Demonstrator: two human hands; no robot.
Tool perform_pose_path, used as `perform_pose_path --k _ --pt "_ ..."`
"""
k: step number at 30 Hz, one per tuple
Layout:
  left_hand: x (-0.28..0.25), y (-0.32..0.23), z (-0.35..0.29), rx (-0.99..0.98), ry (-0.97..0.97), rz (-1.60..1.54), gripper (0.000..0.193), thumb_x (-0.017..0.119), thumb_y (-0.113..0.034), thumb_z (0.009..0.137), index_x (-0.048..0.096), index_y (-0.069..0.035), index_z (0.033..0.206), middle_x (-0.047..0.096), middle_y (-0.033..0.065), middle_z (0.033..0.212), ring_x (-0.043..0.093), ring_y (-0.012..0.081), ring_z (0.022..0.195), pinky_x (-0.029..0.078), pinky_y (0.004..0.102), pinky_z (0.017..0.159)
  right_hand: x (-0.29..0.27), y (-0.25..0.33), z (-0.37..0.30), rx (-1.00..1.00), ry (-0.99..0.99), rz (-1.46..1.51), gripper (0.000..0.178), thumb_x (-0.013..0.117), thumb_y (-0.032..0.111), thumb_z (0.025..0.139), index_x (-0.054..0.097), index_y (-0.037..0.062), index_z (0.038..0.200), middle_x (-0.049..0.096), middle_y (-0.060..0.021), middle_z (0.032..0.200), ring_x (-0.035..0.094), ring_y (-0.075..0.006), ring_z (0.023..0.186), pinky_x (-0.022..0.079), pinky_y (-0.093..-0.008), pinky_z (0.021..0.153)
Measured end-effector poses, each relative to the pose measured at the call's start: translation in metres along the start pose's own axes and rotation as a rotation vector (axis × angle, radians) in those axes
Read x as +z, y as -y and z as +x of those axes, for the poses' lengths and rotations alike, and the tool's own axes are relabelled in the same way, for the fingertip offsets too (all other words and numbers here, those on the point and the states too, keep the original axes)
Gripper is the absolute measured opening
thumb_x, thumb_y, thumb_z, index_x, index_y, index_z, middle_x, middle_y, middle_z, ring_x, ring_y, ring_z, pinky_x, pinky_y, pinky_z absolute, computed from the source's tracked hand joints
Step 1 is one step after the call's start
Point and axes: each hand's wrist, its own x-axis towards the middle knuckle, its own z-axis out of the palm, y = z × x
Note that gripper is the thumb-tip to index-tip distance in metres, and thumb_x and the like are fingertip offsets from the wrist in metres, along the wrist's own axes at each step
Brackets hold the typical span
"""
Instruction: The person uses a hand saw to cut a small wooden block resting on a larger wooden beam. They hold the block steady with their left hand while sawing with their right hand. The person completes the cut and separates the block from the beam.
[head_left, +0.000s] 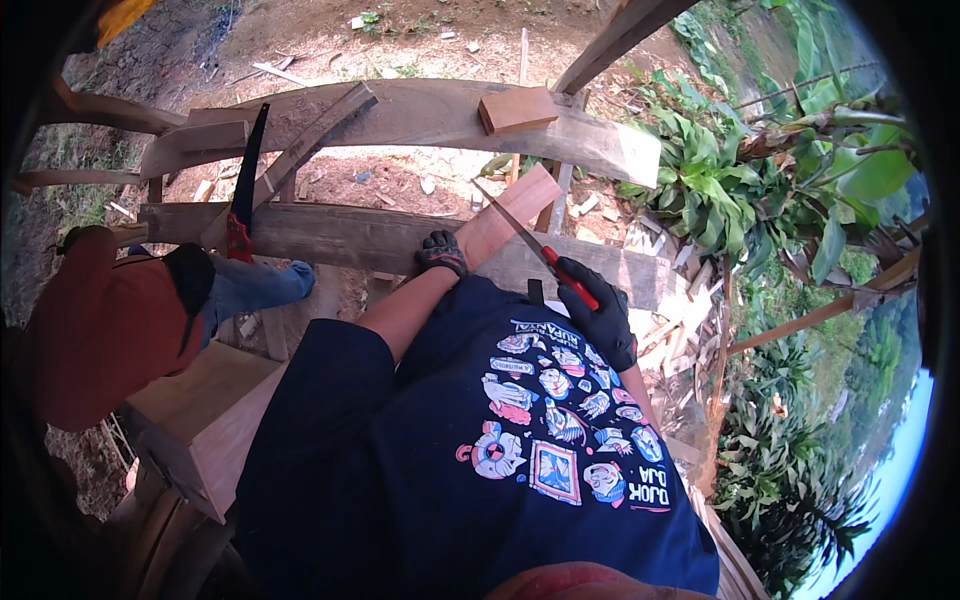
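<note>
A reddish wooden board (490, 240) lies slanted across a long dark plank, its far end jutting beyond it. My left hand (441, 252), in a dark glove, has its fingers curled against the board's left edge and presses it down. In my right hand (597, 308), also gloved, is the red handle of a handsaw (520, 230). The saw's thin blade runs up and leftward across the board, on the right of my left hand. Where the teeth meet the wood is too small to make out.
A second handsaw (246, 180) with a dark blade leans at the left, near a bent-over person (110, 320) in red. A wooden block (517, 110) sits on the far plank (430, 115). Offcuts (690, 290) and leafy plants lie right; a wooden box (220, 420) stands lower left.
</note>
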Motion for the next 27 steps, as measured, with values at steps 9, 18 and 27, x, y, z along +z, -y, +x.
perform_pose_path --k 9,18,27 --pt "0.010 0.001 0.004 -0.031 0.063 -0.068 0.111 0.091 -0.051 0.076 0.034 -0.013 0.162 0.040 0.0172 0.157 0.045 0.0415 0.146 0.040 0.0611 0.118 -0.006 0.029 -0.009 0.048 0.047 -0.104 0.049 0.073 0.024 0.099 0.069 0.0153 0.147 0.076 -0.0175 0.135 0.075 -0.0372 0.120 0.057 -0.0451 0.105" --pt "0.012 0.003 -0.012 -0.034 0.092 -0.087 0.127 0.095 -0.056 0.069 0.027 -0.013 0.167 0.035 0.0178 0.164 0.039 0.0419 0.153 0.032 0.0652 0.123 0.000 0.058 -0.008 0.156 0.072 -0.138 0.051 0.070 0.025 0.101 0.066 0.0163 0.151 0.074 -0.0188 0.140 0.073 -0.0377 0.126 0.056 -0.0451 0.109" --pt "0.001 -0.002 -0.009 -0.041 0.102 -0.119 0.119 0.089 -0.048 0.077 0.024 -0.013 0.171 0.028 0.0179 0.172 0.029 0.0414 0.160 0.027 0.0642 0.126 0.008 0.072 0.029 0.177 0.138 -0.162 0.051 0.067 0.023 0.105 0.061 0.0091 0.155 0.071 -0.0200 0.145 0.071 -0.0358 0.130 0.054 -0.0437 0.111"
